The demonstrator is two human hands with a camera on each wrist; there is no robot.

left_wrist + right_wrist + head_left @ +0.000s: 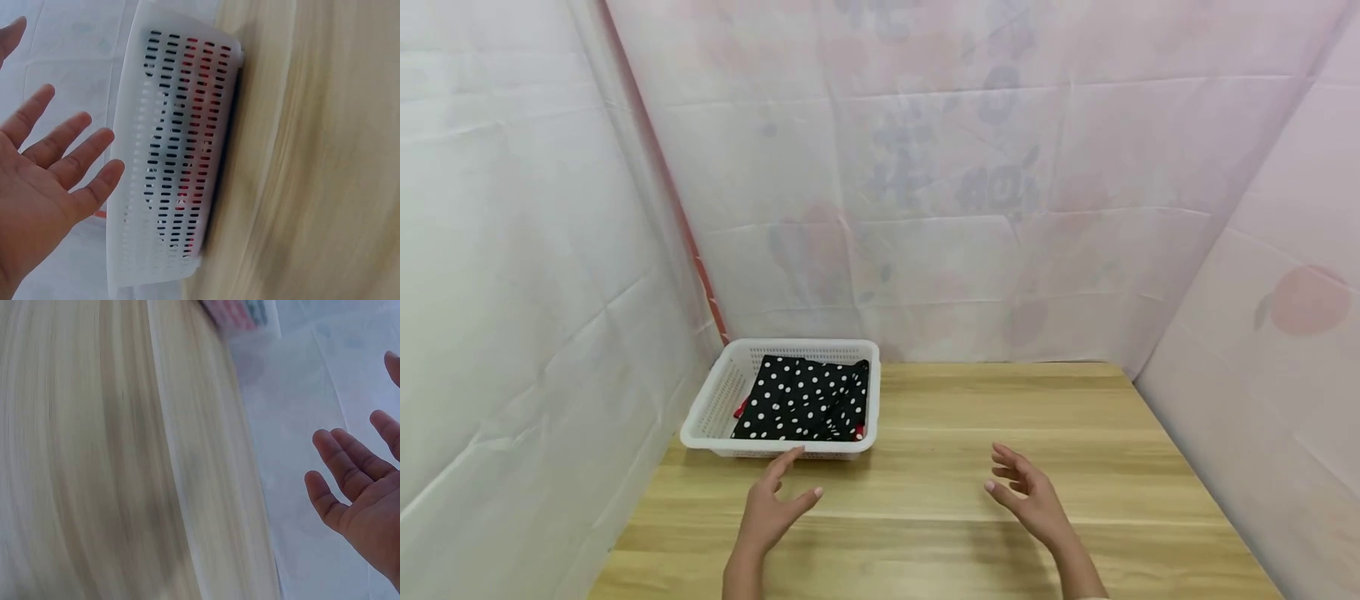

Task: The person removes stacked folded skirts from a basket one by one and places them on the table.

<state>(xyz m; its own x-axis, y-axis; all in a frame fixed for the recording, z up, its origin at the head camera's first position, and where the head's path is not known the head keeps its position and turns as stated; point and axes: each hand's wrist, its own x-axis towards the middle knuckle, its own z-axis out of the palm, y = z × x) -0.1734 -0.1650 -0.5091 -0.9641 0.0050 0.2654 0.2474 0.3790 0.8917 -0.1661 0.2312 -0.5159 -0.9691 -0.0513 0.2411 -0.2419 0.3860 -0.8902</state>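
A white plastic basket point(703, 417) with slotted walls stands at the back left of the table. Inside it lies black cloth with white dots point(805, 400), and bits of red cloth point(860, 431) peek out beneath. My left hand point(767, 512) hovers by the basket's front rim, fingers spread and holding nothing. In the left wrist view that hand point(50, 175) appears beside the slotted wall point(181, 150), through which dark and red cloth shows. Over the table to the right, my right hand point(1030, 500) has its fingers loosely bent and its palm turned inward, with nothing in it.
The wood-grain table point(970, 417) meets a pale printed sheet point(940, 275) at its back edge. More sheeting hangs along the left side point(535, 292) and the right side point(1262, 375). A red strip point(707, 287) runs down the back left corner behind the basket.
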